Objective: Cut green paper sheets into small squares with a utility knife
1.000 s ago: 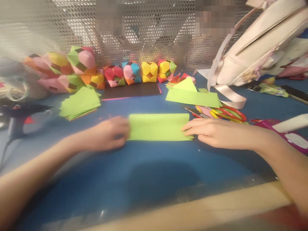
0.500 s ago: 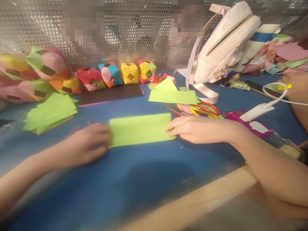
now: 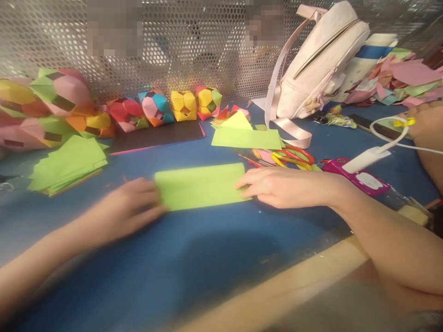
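While a perforated metal panel [image 3: 194,55] is standing along the far edge of the blue worktop [image 3: 148,286], a pale front edge is slanting up towards the right. Multicoloured folded-paper balls [image 3: 184,106] are lining the far edge's left half, and a pale pink backpack [image 3: 321,69] is tilting beside that edge further right. The leftmost balls are running out of view, as is another person's arm [image 3: 427,131] at the right. Behind the right hand [image 3: 273,186], the blades of the red-and-yellow scissors [image 3: 292,157] are blurring into coloured scraps. A folded lime-green paper sheet [image 3: 200,186] is lying midway between the front and far edges, its long axis running left to right and its right end sitting slightly nearer the far edge. Its rounded bend is facing that far edge. The left hand [image 3: 133,205], smeared by blur, is covering the left end; the right hand's fingers, lying close together, are touching the right end. Whether either is pinching the paper, I cannot tell.
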A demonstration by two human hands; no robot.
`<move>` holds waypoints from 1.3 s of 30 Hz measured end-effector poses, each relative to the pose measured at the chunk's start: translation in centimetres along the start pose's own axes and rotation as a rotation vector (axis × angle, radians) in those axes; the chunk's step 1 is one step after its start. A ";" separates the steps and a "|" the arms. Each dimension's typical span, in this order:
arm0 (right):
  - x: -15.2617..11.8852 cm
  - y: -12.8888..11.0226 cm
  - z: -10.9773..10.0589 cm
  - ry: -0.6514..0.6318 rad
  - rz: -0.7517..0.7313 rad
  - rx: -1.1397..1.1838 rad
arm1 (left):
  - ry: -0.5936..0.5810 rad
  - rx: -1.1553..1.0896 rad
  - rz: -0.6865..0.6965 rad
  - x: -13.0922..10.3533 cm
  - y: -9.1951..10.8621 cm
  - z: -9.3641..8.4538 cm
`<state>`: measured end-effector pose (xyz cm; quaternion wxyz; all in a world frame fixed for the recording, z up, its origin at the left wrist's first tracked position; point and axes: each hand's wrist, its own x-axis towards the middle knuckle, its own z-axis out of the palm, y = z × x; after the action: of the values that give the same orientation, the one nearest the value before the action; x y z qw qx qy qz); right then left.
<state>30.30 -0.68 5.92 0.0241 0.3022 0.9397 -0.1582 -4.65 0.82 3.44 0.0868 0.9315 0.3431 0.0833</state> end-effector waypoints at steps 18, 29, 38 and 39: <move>0.0 -0.5 0.2 -0.015 0.052 -0.015 | 0.188 0.374 0.005 0.7 2.2 1.5; 1.1 -1.3 0.5 0.072 0.140 -0.206 | 0.013 0.225 0.073 1.5 3.0 1.8; 4.8 -2.3 3.8 0.186 0.303 -0.486 | -0.149 0.446 -0.338 6.0 4.7 1.9; 5.0 -2.1 4.1 0.201 0.296 -0.492 | -0.164 0.471 -0.376 6.6 4.9 2.2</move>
<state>24.77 -0.79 1.94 0.0260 0.4350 0.8933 0.1100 3.83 1.28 3.01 -0.0903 0.8497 0.5113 -0.0915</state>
